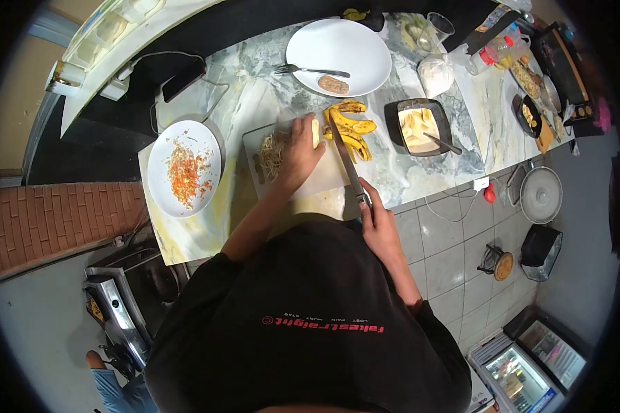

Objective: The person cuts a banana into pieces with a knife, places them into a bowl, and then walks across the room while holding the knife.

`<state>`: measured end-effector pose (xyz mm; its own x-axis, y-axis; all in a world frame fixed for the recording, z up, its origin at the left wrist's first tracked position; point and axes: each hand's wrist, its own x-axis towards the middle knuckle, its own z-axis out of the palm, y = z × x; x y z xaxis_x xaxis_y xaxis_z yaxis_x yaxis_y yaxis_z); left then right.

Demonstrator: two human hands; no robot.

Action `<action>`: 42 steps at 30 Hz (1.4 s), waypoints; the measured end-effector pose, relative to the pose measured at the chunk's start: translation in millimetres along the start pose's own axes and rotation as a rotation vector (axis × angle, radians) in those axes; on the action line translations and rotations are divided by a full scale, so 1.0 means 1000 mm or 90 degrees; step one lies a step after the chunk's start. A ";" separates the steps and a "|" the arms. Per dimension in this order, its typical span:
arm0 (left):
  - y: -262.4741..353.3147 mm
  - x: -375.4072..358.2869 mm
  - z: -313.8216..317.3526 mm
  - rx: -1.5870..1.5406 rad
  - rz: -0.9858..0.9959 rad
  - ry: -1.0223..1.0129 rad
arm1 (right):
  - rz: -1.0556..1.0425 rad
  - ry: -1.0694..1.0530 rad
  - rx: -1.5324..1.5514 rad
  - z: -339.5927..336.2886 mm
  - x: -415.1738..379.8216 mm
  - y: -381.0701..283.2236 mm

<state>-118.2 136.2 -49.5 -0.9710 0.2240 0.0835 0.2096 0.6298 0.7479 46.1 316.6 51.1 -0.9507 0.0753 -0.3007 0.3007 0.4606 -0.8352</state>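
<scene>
My left hand (300, 155) lies over a white cutting board (327, 177), its fingers closed along a pale peeled banana (315, 132). Part of that banana is hidden by the fingers. In my right hand (380, 227) is the handle of a long kitchen knife (346, 160). The blade points away from me, its tip over yellow banana peels (357, 126) at the board's right edge. A heap of bean sprouts (273, 155) rests on the board, left of my left hand. To the right, a square black bowl (397, 129) contains cream-coloured batter with pieces and a spoon.
Beyond the board stands a white plate (355, 48) with a fork (310, 71) and a brownish patty (333, 85). A plate of shredded orange food (188, 172) is at the left. Farther back are a phone (184, 79) with cable and a white plastic bag (436, 74). Someone's arm shows at lower left.
</scene>
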 end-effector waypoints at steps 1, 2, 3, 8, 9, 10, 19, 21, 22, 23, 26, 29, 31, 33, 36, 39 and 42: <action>0.001 0.002 0.002 0.004 -0.006 0.003 | 0.027 -0.013 0.008 0.000 0.000 -0.002; 0.002 0.003 0.002 0.009 -0.011 0.006 | 0.026 -0.012 0.010 0.000 -0.001 -0.002; -0.002 0.003 0.004 0.011 -0.008 0.005 | 0.032 -0.021 0.005 0.000 -0.001 -0.002; -0.008 -0.005 -0.005 -0.029 -0.021 0.004 | 0.008 -0.028 0.018 -0.001 -0.004 0.004; -0.006 -0.007 -0.012 -0.026 -0.023 0.005 | -0.001 -0.024 0.021 -0.001 -0.004 0.006; -0.003 -0.008 -0.020 -0.085 -0.096 -0.035 | -0.011 -0.020 0.024 -0.001 -0.004 0.007; -0.020 -0.029 -0.008 -0.395 -0.242 0.011 | -0.064 -0.038 0.015 0.001 0.002 0.011; -0.027 -0.032 0.008 -0.375 -0.248 0.057 | -0.082 -0.036 0.014 0.004 0.003 0.012; -0.024 -0.034 0.014 -0.386 -0.189 0.119 | -0.098 -0.036 0.015 0.006 0.004 0.013; -0.024 -0.039 0.018 -0.395 -0.135 0.183 | -0.097 -0.044 0.014 0.008 0.005 0.014; -0.021 -0.041 0.025 -0.328 -0.103 0.144 | -0.036 -0.095 -0.008 0.013 0.015 0.015; -0.008 -0.045 0.021 -0.292 -0.031 0.113 | -0.057 -0.078 0.007 0.018 0.020 0.021; -0.006 -0.046 0.019 -0.232 -0.019 0.089 | -0.098 -0.047 0.020 0.019 0.022 0.025; -0.007 -0.046 0.015 -0.155 0.015 0.081 | -0.101 -0.051 0.013 0.017 0.022 0.024; -0.011 -0.047 0.003 -0.016 0.054 0.051 | -0.103 -0.052 0.002 0.017 0.021 0.024; -0.012 -0.046 -0.009 -0.029 0.019 -0.015 | -0.100 -0.055 -0.001 0.017 0.022 0.025; -0.014 -0.040 -0.019 0.024 0.047 -0.004 | -0.090 -0.074 -0.004 0.015 0.023 0.024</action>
<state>-84.6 104.0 -51.1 -0.9522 0.2747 0.1335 0.2845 0.6389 0.7147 32.4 316.6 17.4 -0.9682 -0.0934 -0.2320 0.1637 0.4646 -0.8703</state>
